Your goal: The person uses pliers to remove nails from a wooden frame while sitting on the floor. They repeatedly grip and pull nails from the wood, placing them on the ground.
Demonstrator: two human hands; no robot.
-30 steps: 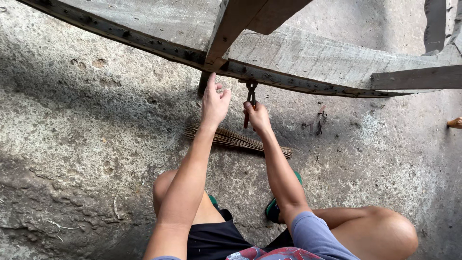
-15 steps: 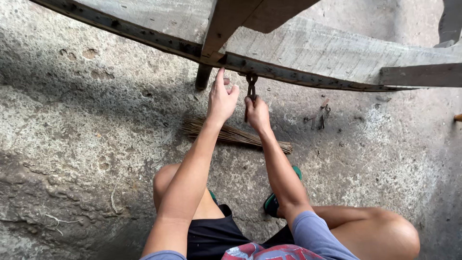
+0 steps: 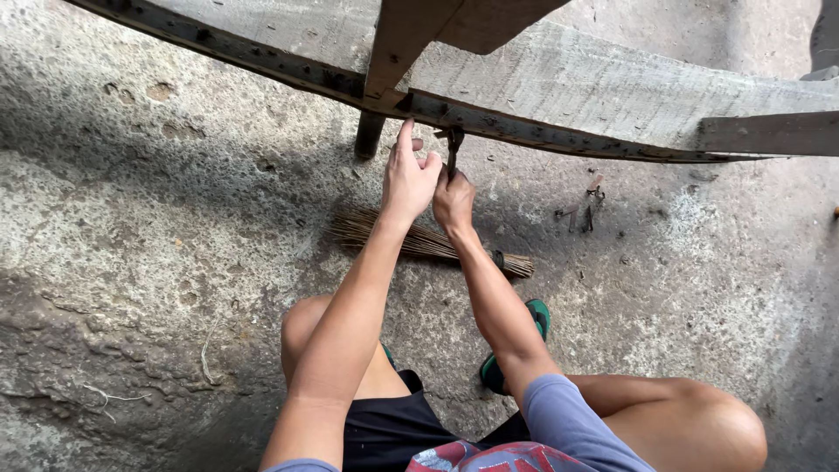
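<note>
My left hand (image 3: 407, 179) reaches up to the dark edge of the weathered wooden plank (image 3: 612, 87), its fingers (image 3: 404, 135) stretched out and touching that edge just beside the pliers (image 3: 453, 149). My right hand (image 3: 454, 201) is curled tight around the handles of the pliers, which stand upright with their head against the plank's underside. Beneath my forearms, a small bundle broom (image 3: 428, 240) lies on the rough concrete floor (image 3: 157, 227), near my green sandal (image 3: 533, 319).
</note>
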